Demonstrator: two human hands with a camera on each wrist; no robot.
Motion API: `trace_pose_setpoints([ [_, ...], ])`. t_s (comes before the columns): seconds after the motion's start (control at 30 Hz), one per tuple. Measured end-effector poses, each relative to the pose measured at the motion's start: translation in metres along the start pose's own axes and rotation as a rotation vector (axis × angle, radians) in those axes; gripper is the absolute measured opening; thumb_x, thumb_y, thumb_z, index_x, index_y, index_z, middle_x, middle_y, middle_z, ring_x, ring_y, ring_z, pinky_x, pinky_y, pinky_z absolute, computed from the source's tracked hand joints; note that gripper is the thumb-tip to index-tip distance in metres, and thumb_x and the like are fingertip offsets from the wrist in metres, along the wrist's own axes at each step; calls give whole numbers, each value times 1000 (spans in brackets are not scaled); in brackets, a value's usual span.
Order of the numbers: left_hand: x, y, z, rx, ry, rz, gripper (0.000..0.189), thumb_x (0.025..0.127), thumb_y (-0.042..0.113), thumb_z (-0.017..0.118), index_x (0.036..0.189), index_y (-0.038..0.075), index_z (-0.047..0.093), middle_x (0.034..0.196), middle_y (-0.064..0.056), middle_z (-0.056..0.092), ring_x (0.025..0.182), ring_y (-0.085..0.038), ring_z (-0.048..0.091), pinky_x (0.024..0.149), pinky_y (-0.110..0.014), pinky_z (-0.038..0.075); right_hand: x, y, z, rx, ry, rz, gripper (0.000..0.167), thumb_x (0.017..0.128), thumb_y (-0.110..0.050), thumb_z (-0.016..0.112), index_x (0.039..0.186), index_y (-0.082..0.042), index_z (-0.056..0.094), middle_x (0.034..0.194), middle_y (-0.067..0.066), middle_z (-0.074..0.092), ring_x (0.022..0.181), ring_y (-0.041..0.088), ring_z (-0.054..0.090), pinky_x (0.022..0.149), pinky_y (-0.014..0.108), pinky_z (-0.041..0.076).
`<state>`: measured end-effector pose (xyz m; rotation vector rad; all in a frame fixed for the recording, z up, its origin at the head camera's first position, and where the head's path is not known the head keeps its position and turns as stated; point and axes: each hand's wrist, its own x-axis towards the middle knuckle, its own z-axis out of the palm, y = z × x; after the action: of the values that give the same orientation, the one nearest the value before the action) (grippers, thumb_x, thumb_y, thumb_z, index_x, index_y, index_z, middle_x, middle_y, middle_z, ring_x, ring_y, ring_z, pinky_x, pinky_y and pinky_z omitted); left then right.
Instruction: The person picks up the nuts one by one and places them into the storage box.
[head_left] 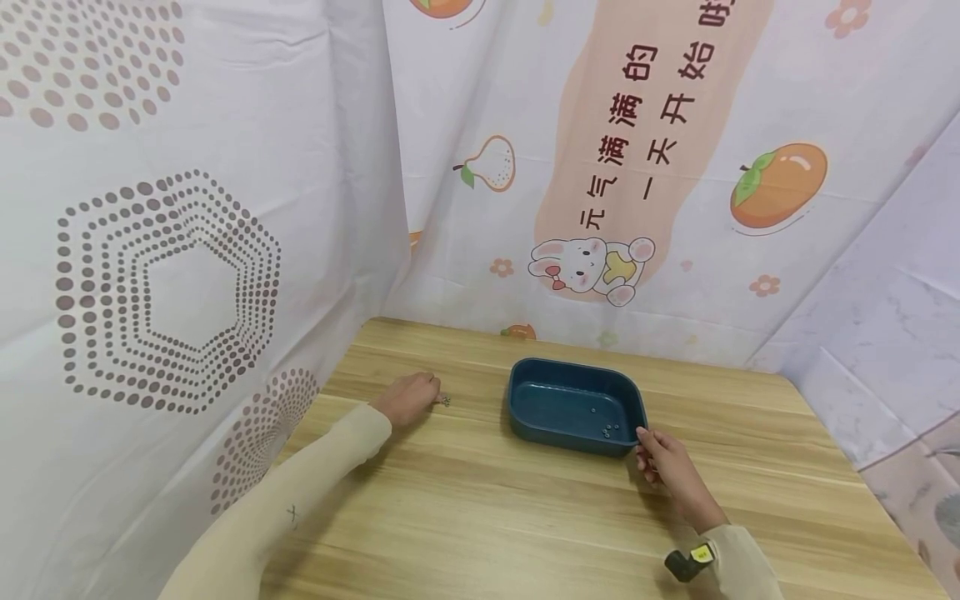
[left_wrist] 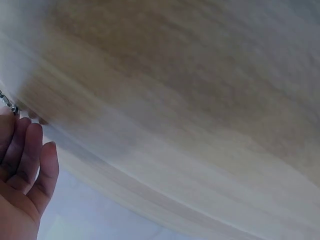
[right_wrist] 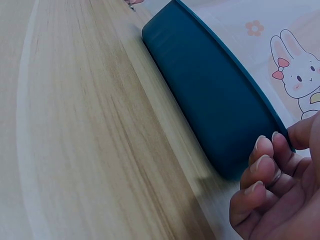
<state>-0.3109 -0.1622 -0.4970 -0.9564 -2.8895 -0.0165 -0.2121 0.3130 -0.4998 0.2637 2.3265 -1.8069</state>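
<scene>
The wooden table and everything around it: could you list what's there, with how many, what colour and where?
Wooden table: 1, light yellow-brown, in the middle.
Container: 1, dark blue-green, on the table.
Small pieces inside it: about six, silvery, mostly near its right end.
Small loose pieces: a few, silvery, at the left fingertips; too tiny to count.
Back cloth: 1, white with fruit, rabbit and lettering, behind the table.
Left cloth: 1, white with brown dots.
Right cloth: at least 1, pale, pinkish low down.
Wrist device: 1, black with yellow label, by the right sleeve.
Sleeves: 2, cream.
Hands: 2; left hand by the loose pieces, right hand pinching the container's rim.
</scene>
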Motion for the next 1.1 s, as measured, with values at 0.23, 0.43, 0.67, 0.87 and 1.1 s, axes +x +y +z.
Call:
trace_pose_setpoints([
  [0.23,-2,-4,3,-19,25,12,15,98,16,70,103,2,69,94,-5,65,87,-19,63,77,-30,57,-2,-1,1,-8,2,-10,46,112,-42,41,100,0,54,75,3,54,61,14,46,56,28,41],
  [0.43,-4,-7,3,-27,24,28,19,101,21,66,104,2,69,95,-4,65,88,-19,64,78,-31,57,-5,-1,3,-17,11,-30,47,111,-44,42,100,0,54,74,3,54,60,14,46,56,27,41],
  [0.67,-5,-8,3,-59,30,25,16,103,20,65,103,4,69,94,-2,64,86,-17,64,76,-29,57,-4,-1,2,-11,8,-22,46,112,-41,41,100,1,54,74,3,54,61,15,46,56,27,41],
  [0.87,-3,-9,5,-106,57,10,14,104,20,64,99,8,68,92,1,63,83,-14,62,73,-28,55,-5,0,4,-26,15,-48,49,111,-44,42,100,3,53,74,3,54,61,14,46,56,27,41],
  [1.1,0,-7,-2,-147,74,7,11,103,18,65,95,10,68,91,3,64,82,-12,62,72,-28,55,-4,0,3,-22,21,-44,50,111,-45,42,101,3,53,74,3,54,61,14,46,56,27,41],
])
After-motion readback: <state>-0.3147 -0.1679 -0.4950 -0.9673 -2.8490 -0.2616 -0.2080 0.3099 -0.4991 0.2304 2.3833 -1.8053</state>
